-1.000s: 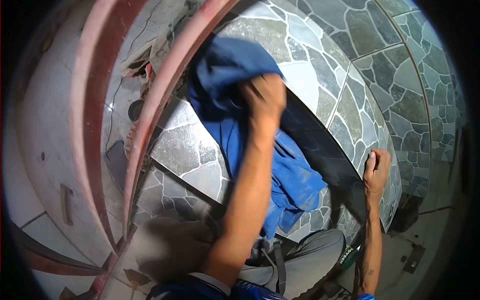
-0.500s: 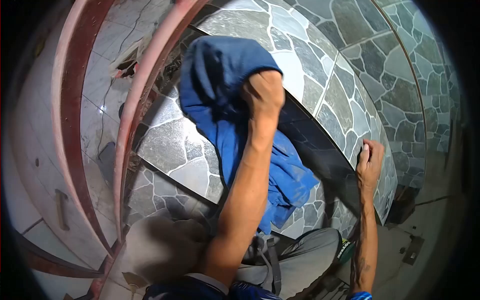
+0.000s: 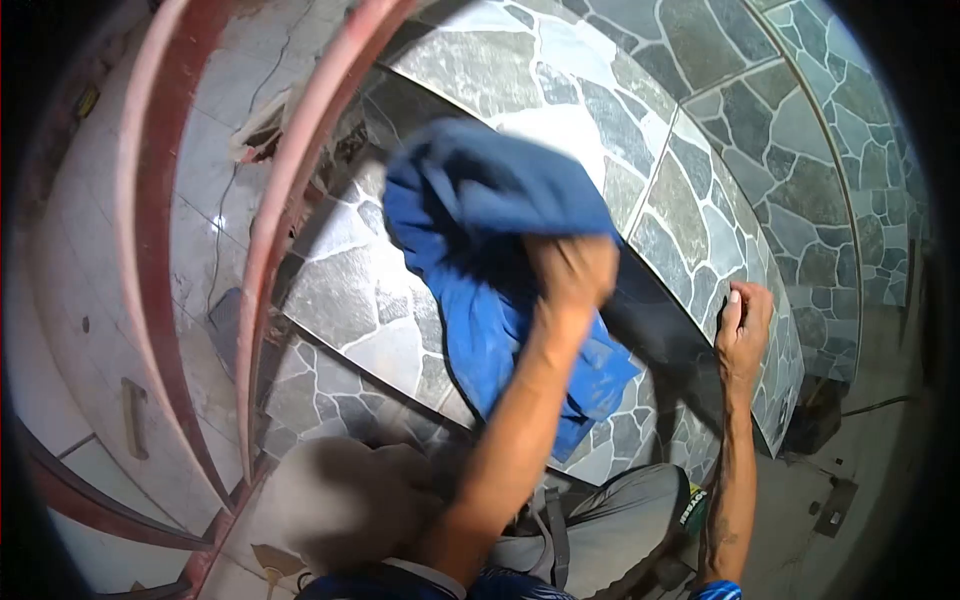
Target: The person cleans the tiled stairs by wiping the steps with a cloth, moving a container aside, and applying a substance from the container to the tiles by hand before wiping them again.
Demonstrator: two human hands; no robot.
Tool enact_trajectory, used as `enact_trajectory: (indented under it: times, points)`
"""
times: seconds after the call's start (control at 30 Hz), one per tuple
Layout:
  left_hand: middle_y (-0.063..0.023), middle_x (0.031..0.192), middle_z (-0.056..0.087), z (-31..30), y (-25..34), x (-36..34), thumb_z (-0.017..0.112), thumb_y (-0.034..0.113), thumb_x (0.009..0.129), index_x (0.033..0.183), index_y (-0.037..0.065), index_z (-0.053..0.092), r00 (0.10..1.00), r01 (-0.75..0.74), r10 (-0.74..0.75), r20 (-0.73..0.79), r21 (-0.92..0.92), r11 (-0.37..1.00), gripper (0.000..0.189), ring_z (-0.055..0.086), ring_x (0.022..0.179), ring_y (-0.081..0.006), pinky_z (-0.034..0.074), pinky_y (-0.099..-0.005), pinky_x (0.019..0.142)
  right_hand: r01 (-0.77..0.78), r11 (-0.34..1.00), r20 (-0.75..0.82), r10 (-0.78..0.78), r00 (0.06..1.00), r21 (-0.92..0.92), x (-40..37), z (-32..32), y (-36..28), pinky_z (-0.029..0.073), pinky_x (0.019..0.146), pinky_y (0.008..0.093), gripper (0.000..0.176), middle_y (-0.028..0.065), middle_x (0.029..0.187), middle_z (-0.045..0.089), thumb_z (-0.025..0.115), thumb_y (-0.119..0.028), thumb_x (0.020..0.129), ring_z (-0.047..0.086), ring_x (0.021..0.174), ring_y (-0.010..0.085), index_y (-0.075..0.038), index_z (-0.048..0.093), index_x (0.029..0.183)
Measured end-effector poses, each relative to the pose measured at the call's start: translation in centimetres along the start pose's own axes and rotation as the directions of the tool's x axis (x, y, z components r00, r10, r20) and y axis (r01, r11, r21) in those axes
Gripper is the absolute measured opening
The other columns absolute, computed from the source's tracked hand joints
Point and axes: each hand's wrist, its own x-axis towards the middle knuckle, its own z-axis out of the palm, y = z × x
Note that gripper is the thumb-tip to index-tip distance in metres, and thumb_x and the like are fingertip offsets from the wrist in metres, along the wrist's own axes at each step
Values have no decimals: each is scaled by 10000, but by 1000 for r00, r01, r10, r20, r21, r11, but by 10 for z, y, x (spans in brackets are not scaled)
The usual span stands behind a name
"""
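Observation:
My left hand (image 3: 578, 272) is closed on a blue cloth (image 3: 500, 180), its fingers blurred and partly hidden by the folds. The bunched upper part of the cloth lies against the dark riser (image 3: 640, 300) of a tiled step. Its lower part trails over the stone-patterned tile (image 3: 350, 290) of the step below and carries pale dusty smears. On the right, my right hand (image 3: 745, 325) rests at the front edge of the upper step's tile (image 3: 690, 235), fingers curled round the edge and thumb showing. It is apart from the cloth.
Curved reddish metal bars (image 3: 270, 220) rise on the left. Behind them are a pale tiled floor (image 3: 210, 180), a thin cable (image 3: 222, 240) and a torn pale item (image 3: 268, 130). My bent knees (image 3: 330, 500) are below the steps. A small flat object (image 3: 835, 507) lies at lower right.
My left hand has moved right and down, dragging the top of the blue cloth with it along the riser. My right hand stays at the tile edge.

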Motion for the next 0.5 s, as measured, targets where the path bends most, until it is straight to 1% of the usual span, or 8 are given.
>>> enact_trajectory:
  times: [0.03,0.13,0.2,0.27,0.37,0.43,0.47,0.5]
  points:
    - [-385,1235,544,-14,3,6,523,145,847,1095,-101,632,1000,-11,11,-2,-129,992,366,528,1157,-522,386,-653,1005,21,1000,1,-21,1000,-3,0,1,4,436,932,386,193,183,1051,570,515,-108,962,562,1019,324,33,604,1058]
    - [-404,1249,541,8,55,-29,540,206,796,1185,-138,611,992,-76,32,-125,-363,929,524,490,1223,-549,303,-704,1060,62,998,4,-62,998,-10,0,1,6,435,935,385,181,177,1044,570,514,-96,957,560,1020,324,32,600,1052]
    - [-399,1247,548,14,34,-26,547,206,783,1165,-129,626,972,-177,132,-195,-233,956,515,490,1228,-548,305,-700,1063,74,997,14,-74,997,-10,0,1,8,434,934,384,176,174,1042,571,513,-91,957,560,1021,322,31,598,1052]
    - [-332,1124,556,10,-17,14,529,172,808,1049,-81,615,975,-142,112,-192,-154,978,360,514,1086,-484,352,-638,939,52,999,17,-52,998,-15,0,3,9,435,928,383,173,173,1035,570,516,-92,959,562,1010,319,31,598,1046]
    - [-231,939,569,6,-95,81,501,120,846,875,-10,597,992,-49,37,-118,-97,994,164,550,873,-388,421,-545,754,15,1000,15,-15,1000,-27,0,2,3,438,915,382,169,171,1024,569,520,-96,960,566,991,315,32,599,1038]
    - [-164,815,577,8,-94,71,483,86,872,759,37,585,991,-60,57,-119,-19,998,160,574,731,-324,467,-482,631,-14,1000,-1,14,1000,6,2,0,-4,443,901,381,163,169,1012,567,537,-96,952,567,971,315,35,598,1026]
    - [-207,908,587,16,-65,43,496,102,855,836,-2,607,982,-55,70,-175,93,994,154,573,843,-357,454,-498,739,1,1000,-5,-1,1000,8,2,0,-4,444,900,380,160,169,1012,567,540,-94,950,568,969,316,35,598,1025]
    - [-249,1000,596,28,-23,5,509,119,839,914,-42,629,965,-63,105,-239,177,982,214,573,954,-391,442,-514,847,24,1000,-10,-24,1000,7,2,1,-2,445,900,379,158,170,1011,568,542,-92,947,568,968,318,34,599,1024]
